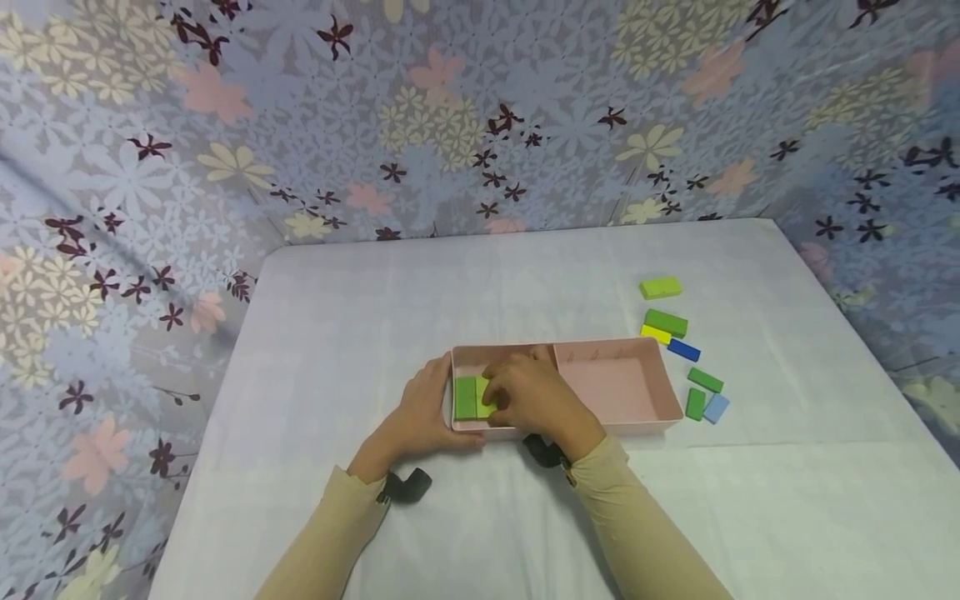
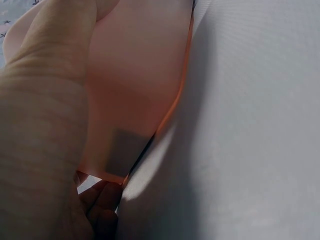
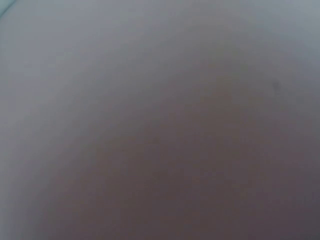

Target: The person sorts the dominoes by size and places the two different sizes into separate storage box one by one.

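Observation:
A long pink two-compartment box [image 1: 611, 387] stands on the white-covered table. My left hand [image 1: 423, 417] holds its left end, thumb along the front wall and fingers at the side. In the left wrist view, fingertips curl at the corner of the pink wall [image 2: 135, 65]. Inside the left compartment, a green block [image 1: 465, 398] lies beside a lime-green block [image 1: 483, 408]. Reaching in from the right, my right hand [image 1: 536, 396] pinches the lime-green block with bent fingers, partly covering it. Only a close blurred surface fills the right wrist view.
Right of the box lie a lime block [image 1: 661, 287], a green block [image 1: 667, 322], a yellow block [image 1: 656, 334] and a dark blue block [image 1: 684, 349]. Nearer are two small green blocks [image 1: 705, 380] and a light blue block [image 1: 716, 407]. Flowered cloth [image 1: 450, 125] hangs behind the table.

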The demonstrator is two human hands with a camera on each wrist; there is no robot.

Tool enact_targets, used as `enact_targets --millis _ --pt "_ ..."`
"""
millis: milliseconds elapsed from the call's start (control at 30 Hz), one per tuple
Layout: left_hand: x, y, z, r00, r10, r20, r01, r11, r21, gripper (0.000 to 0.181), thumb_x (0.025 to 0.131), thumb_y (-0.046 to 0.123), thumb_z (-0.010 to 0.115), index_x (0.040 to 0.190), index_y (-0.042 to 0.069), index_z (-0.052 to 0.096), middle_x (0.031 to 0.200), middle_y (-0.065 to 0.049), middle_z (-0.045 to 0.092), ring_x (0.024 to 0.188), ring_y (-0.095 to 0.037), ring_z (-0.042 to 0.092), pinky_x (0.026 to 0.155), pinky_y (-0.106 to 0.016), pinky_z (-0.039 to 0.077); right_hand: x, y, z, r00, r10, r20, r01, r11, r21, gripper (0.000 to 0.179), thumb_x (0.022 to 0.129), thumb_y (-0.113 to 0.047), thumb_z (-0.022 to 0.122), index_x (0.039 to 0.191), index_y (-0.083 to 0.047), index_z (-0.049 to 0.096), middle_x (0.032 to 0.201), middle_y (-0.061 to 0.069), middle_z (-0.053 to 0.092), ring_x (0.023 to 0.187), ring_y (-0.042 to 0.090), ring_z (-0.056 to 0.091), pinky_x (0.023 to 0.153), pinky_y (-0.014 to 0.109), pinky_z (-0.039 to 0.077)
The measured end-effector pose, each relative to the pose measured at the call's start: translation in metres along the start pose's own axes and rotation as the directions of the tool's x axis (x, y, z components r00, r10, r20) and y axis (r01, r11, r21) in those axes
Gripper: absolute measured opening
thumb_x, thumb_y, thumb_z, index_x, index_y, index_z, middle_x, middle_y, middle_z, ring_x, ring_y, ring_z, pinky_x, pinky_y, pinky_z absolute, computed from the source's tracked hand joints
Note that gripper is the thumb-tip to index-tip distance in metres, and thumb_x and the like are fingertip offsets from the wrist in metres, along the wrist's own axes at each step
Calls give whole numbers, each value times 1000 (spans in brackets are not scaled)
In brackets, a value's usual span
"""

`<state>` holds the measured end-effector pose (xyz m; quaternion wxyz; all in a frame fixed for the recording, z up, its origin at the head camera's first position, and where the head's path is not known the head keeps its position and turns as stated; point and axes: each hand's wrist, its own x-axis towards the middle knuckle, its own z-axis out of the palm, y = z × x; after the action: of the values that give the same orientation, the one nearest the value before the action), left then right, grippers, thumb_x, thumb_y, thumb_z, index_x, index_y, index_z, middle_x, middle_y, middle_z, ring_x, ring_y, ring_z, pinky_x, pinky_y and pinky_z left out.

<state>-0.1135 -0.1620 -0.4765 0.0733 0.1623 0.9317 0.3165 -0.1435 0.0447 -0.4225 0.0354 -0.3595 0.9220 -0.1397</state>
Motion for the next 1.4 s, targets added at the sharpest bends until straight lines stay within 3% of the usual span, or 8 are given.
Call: enact_targets --millis 400,533,633,767,867,1000,1200,1400 --pt "-6 1 13 1000 -13 -7 13 999 -30 132 49 81 63 148 22 -1 145 2 25 131 -19 25 107 -45 23 -10 -2 3 999 39 11 -39 999 22 27 60 -39 82 84 -30 74 113 -8 64 99 13 55 83 39 27" --pt "-9 2 18 1000 -8 -15 7 999 -48 131 50 80 65 147 25 -2 145 4 25 131 -18 25 107 -46 24 -14 -1 5 999 28 -35 -27 999 47 23 59 -40 81 79 -30 74 102 -12 67 89 9 56 82 41 26" --pt "-10 4 19 1000 -4 -15 4 999 -52 131 51 79 65 147 24 -4 145 4 24 131 -19 25 107 -46 24 -18 0 4 995 14 -101 -9 999 54 26 61 -39 80 84 -29 73 94 -17 65 84 6 52 82 42 28" --pt "-8 5 17 1000 4 -25 -5 999 -49 131 50 79 65 148 24 -3 145 2 25 131 -20 26 107 -46 23 -27 3 -4 979 45 -201 -38 998 40 30 68 -40 75 95 -28 72 96 -21 65 92 6 52 82 41 30" --pt "-6 5 15 999 11 -39 -13 999 -37 130 50 78 66 147 27 -2 143 3 28 129 -18 28 107 -46 24 -35 6 -14 959 86 -269 -79 996 35 23 74 -40 70 94 -28 72 93 -21 66 93 7 53 79 41 28" --pt "-3 4 11 998 18 -57 -19 1000 -25 128 49 76 68 146 31 -1 141 4 30 127 -18 29 106 -47 25 -45 15 -27 934 116 -339 -111 993 34 15 79 -38 66 88 -28 73 80 -20 66 79 6 49 73 40 24" --pt "-4 3 8 998 30 -52 -31 999 -26 127 51 74 70 147 29 0 142 3 30 128 -19 29 105 -48 25 -59 30 -40 900 150 -408 -144 989 45 10 78 -34 67 84 -27 72 83 -15 68 72 7 43 73 40 24" --pt "-4 3 7 997 45 -55 -46 999 -14 126 51 75 69 147 27 2 141 3 31 128 -18 29 105 -47 26 -73 44 -48 880 175 -442 -197 980 -3 19 78 -38 66 93 -29 73 88 -17 68 70 4 42 69 35 22"
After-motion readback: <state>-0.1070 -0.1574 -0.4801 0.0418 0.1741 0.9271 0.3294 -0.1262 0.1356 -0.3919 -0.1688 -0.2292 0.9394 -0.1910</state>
